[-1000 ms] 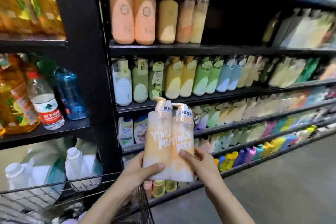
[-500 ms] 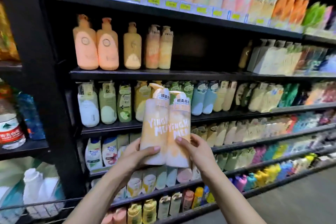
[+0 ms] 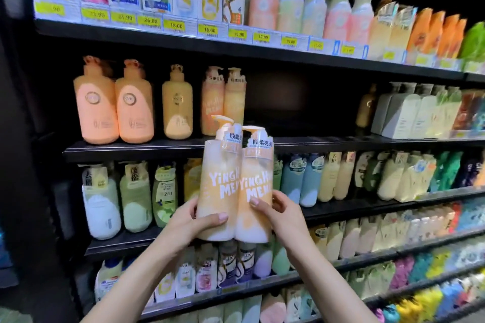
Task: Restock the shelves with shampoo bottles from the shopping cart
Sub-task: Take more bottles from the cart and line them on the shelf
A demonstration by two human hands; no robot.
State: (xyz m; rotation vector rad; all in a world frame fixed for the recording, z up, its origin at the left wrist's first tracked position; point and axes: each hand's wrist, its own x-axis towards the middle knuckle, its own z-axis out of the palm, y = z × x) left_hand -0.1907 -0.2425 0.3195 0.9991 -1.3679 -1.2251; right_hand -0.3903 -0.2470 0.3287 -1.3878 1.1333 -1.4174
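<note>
Two pale orange pump bottles stand upright side by side in front of me, each lettered "YINGH MEN". My left hand (image 3: 195, 220) grips the left shampoo bottle (image 3: 219, 178) low on its body, thumb across the front. My right hand (image 3: 279, 214) grips the right shampoo bottle (image 3: 257, 181) the same way. The pump heads reach the edge of the second shelf (image 3: 131, 151). On that shelf, two matching orange bottles (image 3: 223, 102) stand just left of a dark empty gap (image 3: 299, 105). The shopping cart is out of view.
Black shelves packed with shampoo rise on every level. Large peach pump bottles (image 3: 112, 102) stand at the left of the second shelf, grey-white boxes (image 3: 401, 113) at its right. Yellow price tags (image 3: 175, 26) line the top shelf edge.
Both hands have raised the two bottles from low by the cart up to the second shelf's edge. My view tilted upward; the cart and oil bottles at the left dropped out of sight.
</note>
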